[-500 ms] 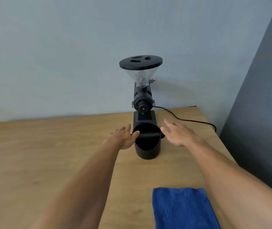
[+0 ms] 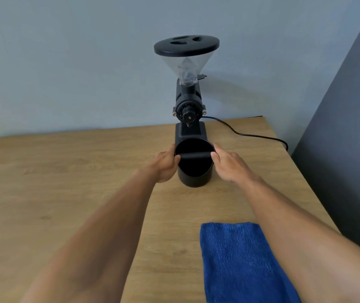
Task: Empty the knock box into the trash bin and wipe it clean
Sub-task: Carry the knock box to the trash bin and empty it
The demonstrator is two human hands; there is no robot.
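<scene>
Both grips on the knock box (image 2: 194,173): left hand (image 2: 165,166) cupped against its left wall, thumb at the knock bar end; right hand (image 2: 229,165) pressed to the right wall, fingers loosely curled. Box sits upright on wooden counter (image 2: 65,171), touching the coffee grinder (image 2: 189,101) base behind. Blue towel (image 2: 240,263) lies nearer, front right.

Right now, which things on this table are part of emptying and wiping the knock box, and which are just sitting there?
For the job:
knock box, held between left hand and right hand
blue cloth

Just there:
coffee grinder
its power cord

No trash bin is in view.
</scene>
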